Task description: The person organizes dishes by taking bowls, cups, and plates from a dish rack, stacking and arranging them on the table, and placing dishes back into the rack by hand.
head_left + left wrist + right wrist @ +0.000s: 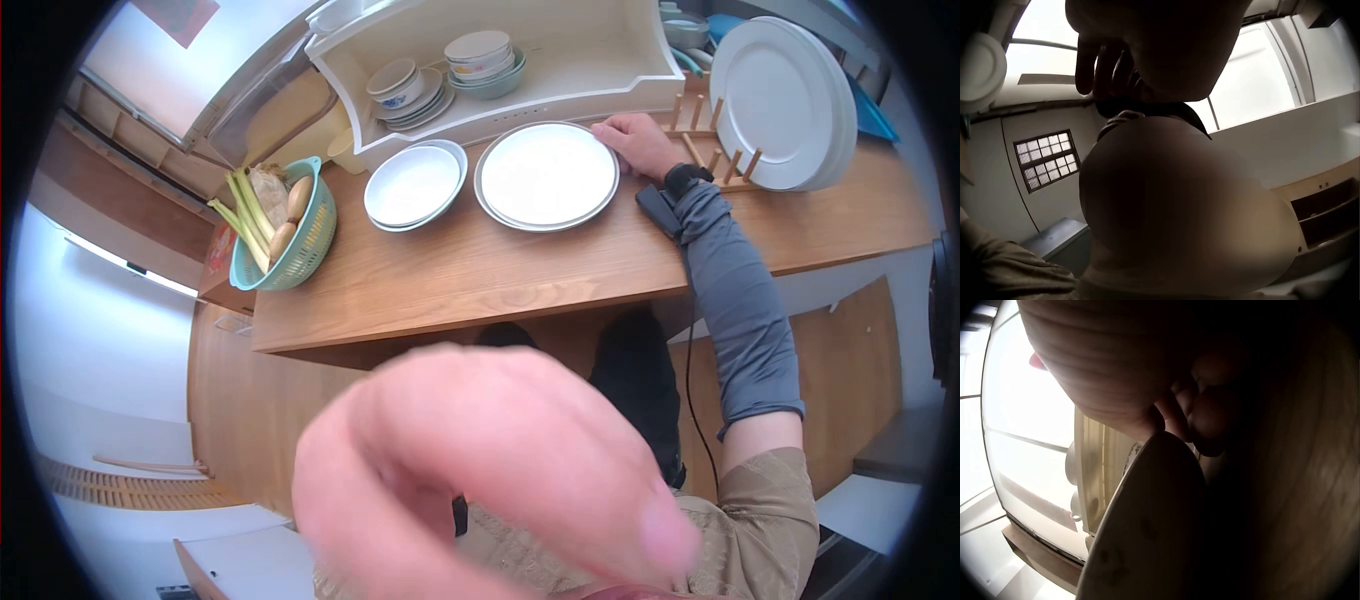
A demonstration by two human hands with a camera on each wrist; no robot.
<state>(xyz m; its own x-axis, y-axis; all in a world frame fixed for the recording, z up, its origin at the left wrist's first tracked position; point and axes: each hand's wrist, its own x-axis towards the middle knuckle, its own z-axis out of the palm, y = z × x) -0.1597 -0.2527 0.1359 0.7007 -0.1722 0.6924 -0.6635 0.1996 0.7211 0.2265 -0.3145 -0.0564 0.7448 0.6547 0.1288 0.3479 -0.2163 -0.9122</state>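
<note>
In the head view my right hand (640, 142) is at the right rim of the white plates (548, 175), which lie stacked on the wooden counter. The right wrist view has the thumb and curled fingers (1175, 419) at the edge of a plate (1141, 531), pinching its rim. My left hand (490, 450) is raised close in front of the head camera, large and blurred, with loosely bent fingers and nothing visible in them. From the left wrist, the left hand (1166, 50) appears dark beside the person's head. Left of the plates sit shallow white bowls (415, 187), stacked.
A green basket (315, 230) of vegetables stands at the counter's left. Behind, a cream shelf (585, 65) holds stacked bowls (485, 65) and small dishes (410, 95). At right, large white plates (775, 105) stand in a wooden peg rack (740, 165). A black cable (690, 390) hangs from the right wrist.
</note>
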